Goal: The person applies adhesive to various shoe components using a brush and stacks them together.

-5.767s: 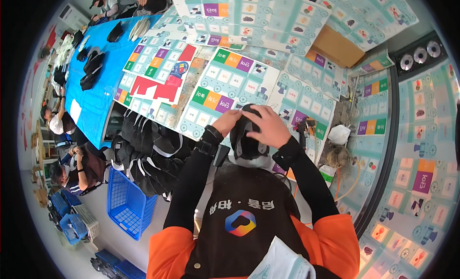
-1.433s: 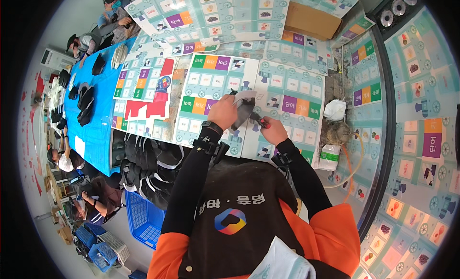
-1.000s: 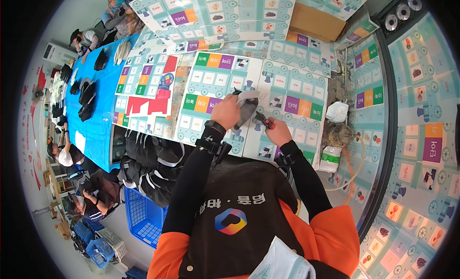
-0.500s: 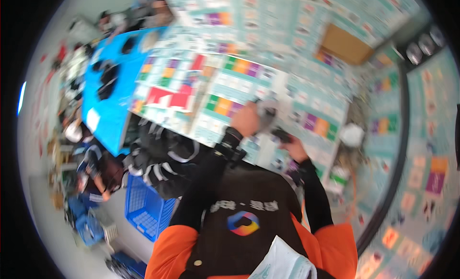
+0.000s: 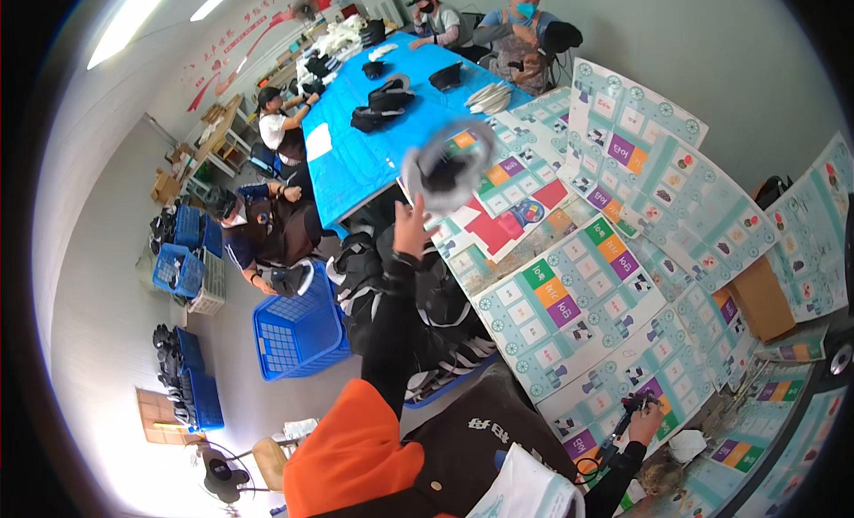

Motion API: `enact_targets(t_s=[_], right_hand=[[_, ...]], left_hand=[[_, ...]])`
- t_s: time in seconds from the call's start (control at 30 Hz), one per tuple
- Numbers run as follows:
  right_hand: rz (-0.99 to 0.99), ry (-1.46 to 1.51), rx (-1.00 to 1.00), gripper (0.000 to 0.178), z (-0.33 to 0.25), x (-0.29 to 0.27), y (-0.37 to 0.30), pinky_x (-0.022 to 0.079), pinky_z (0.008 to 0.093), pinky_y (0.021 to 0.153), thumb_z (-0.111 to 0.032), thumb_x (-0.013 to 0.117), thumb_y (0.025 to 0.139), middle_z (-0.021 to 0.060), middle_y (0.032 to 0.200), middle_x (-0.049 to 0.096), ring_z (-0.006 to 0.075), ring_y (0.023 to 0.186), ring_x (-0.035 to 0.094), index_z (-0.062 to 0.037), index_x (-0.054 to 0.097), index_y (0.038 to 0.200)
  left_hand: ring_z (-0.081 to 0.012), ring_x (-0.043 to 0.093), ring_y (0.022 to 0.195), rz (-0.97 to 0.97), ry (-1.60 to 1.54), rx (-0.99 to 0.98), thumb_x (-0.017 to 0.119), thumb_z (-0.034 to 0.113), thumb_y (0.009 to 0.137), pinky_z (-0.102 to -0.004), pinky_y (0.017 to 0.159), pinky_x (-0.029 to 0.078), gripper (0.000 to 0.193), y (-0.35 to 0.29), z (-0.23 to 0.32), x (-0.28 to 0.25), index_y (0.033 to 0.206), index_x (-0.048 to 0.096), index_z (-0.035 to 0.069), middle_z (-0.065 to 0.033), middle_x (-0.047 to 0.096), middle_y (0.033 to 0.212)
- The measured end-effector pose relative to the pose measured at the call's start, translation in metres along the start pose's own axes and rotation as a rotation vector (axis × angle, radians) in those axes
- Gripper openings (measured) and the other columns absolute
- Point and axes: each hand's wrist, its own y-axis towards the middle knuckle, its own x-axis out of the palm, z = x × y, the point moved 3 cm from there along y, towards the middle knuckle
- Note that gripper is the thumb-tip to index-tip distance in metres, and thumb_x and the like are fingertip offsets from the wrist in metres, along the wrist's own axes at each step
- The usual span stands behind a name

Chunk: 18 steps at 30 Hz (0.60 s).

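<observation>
My left hand (image 5: 411,229) is raised with its fingers stretched out, beside the corner of the blue table. A grey-and-black cap (image 5: 436,200), smeared by motion, is in the air just beyond the fingertips; it seems apart from them. Low at the right, my right hand (image 5: 645,424) is closed around a black hand tool (image 5: 637,400). A thin black hose or cord (image 5: 587,470) hangs near it. Under this tool lies a work table (image 5: 569,384) covered with printed teal sheets.
Dark caps (image 5: 384,104) lie on the blue table (image 5: 342,175); several people sit around it. A blue basket (image 5: 302,340) stands on the floor at left. Black caps (image 5: 436,295) are heaped beside my table. Upright printed boards (image 5: 658,180) and a brown carton (image 5: 761,300) are behind.
My left hand has swung out to the left, away from the right hand, and the cap is now beyond its fingers. The view has turned left. The black tool stays in my right hand.
</observation>
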Motion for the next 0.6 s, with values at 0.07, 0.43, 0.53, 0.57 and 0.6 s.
enact_targets(t_s=[0.07, 0.43, 0.53, 0.57, 0.6], right_hand=[[-0.022, -0.007, -0.061, 0.029, -0.011, 0.0, 0.014, 0.045, 0.0472, 0.092, -0.002, 0.065, 0.08, 0.0203, 0.105, 0.056, 0.0373, 0.103, 0.055, 0.0048, 0.06, 0.108], [-0.314, -0.152, -0.116, 0.028, -0.103, 0.024, 0.048, 0.046, 0.0453, 0.095, -0.004, 0.062, 0.085, 0.0206, 0.113, 0.06, 0.038, 0.108, 0.057, 0.0037, 0.063, 0.111], [-0.391, -0.137, -0.25, 0.028, -0.118, 0.044, 0.066, 0.047, 0.0447, 0.095, -0.004, 0.061, 0.088, 0.0189, 0.118, 0.061, 0.0364, 0.11, 0.059, 0.0006, 0.064, 0.115], [-0.381, -0.15, -0.286, 0.028, -0.132, 0.039, 0.069, 0.048, 0.0437, 0.094, -0.004, 0.061, 0.089, 0.018, 0.119, 0.061, 0.0355, 0.11, 0.059, -0.0007, 0.064, 0.116], [-0.408, -0.17, -0.286, 0.028, -0.151, 0.039, 0.071, 0.048, 0.0437, 0.094, -0.004, 0.061, 0.089, 0.018, 0.119, 0.061, 0.0355, 0.11, 0.059, -0.0007, 0.064, 0.116]], left_hand=[[-0.0184, 0.064, 0.109, -0.291, 0.288, -0.014, 0.056, 0.031, 0.102, -0.0371, 0.079, 0.055, 0.039, 0.039, -0.018, -0.049, 0.136, 0.056, 0.01, -0.0094, 0.064, 0.125], [-0.0186, 0.07, 0.079, -0.925, 0.956, -1.112, 0.049, 0.047, 0.103, -0.0412, 0.069, 0.059, 0.041, -0.159, -0.354, -0.228, 0.114, 0.067, 0.012, -0.0029, 0.074, 0.094], [-0.0265, 0.073, 0.092, -0.669, 0.737, -1.613, 0.052, 0.049, 0.1, -0.0447, 0.079, 0.059, 0.044, -0.206, -0.366, -0.344, 0.11, 0.07, 0.01, -0.0091, 0.075, 0.099], [-0.0289, 0.072, 0.095, -0.486, 0.816, -1.534, 0.056, 0.048, 0.097, -0.0441, 0.08, 0.058, 0.044, -0.205, -0.354, -0.357, 0.111, 0.068, 0.008, -0.0118, 0.074, 0.103], [-0.0312, 0.071, 0.098, -0.301, 0.901, -1.444, 0.06, 0.047, 0.095, -0.0435, 0.081, 0.058, 0.046, -0.209, -0.342, -0.381, 0.113, 0.067, 0.006, -0.0145, 0.074, 0.107]])
